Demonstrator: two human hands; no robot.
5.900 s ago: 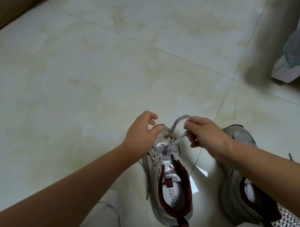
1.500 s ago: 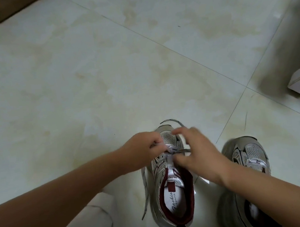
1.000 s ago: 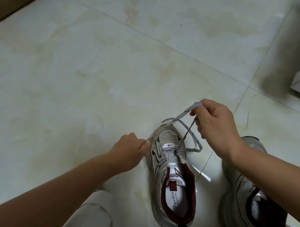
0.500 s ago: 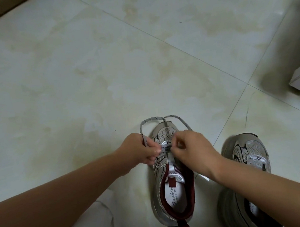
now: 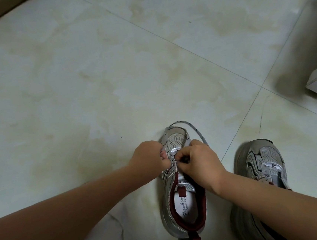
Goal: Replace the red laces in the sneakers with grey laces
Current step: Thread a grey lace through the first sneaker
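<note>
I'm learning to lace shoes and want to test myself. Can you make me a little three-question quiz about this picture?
1. True or false: both hands work at the sneaker on the person's left.
2. What colour is the lace looping past its toe? A red, B grey, C blue.
3. Fill in: the other sneaker stands on the tiled ____.

Key:
1. True: the left hand and the right hand meet over its front eyelets.
2. B.
3. floor.
</note>
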